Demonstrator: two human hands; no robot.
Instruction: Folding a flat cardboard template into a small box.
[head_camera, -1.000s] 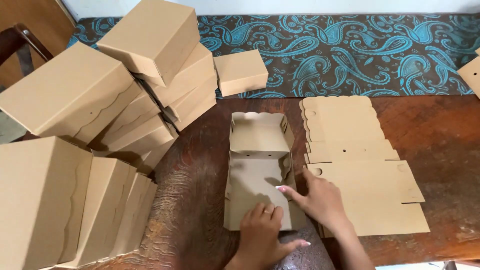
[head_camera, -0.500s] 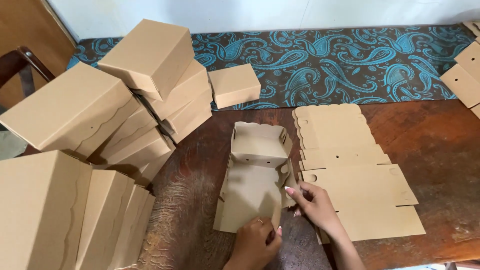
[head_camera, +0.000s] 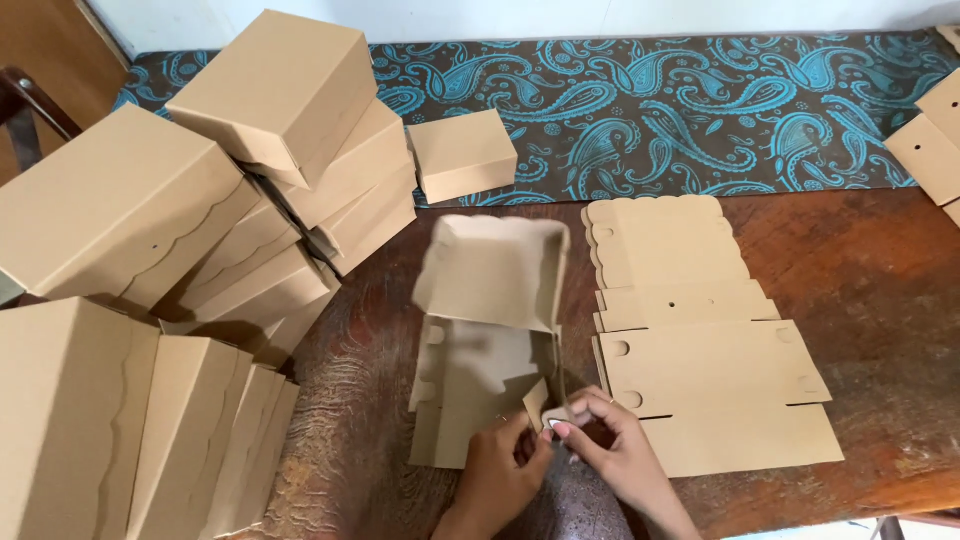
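Your two hands pinch the near corner of a half-folded cardboard box (head_camera: 490, 330).

The box lies on the wooden table (head_camera: 880, 290), its far end raised upright, between the heap of finished boxes (head_camera: 250, 180) and the stack of flat blanks (head_camera: 700, 370). Your left hand (head_camera: 495, 480) and right hand (head_camera: 615, 455) meet at its near right edge, fingers (head_camera: 560, 428) closed together on a small flap (head_camera: 535, 402) there.

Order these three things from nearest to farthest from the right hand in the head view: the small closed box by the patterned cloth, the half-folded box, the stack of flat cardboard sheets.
From the right hand:
1. Half-folded box, touching its fingers, just left.
2. Stack of flat cardboard sheets, close on the right.
3. Small closed box, far up, at the cloth's edge.
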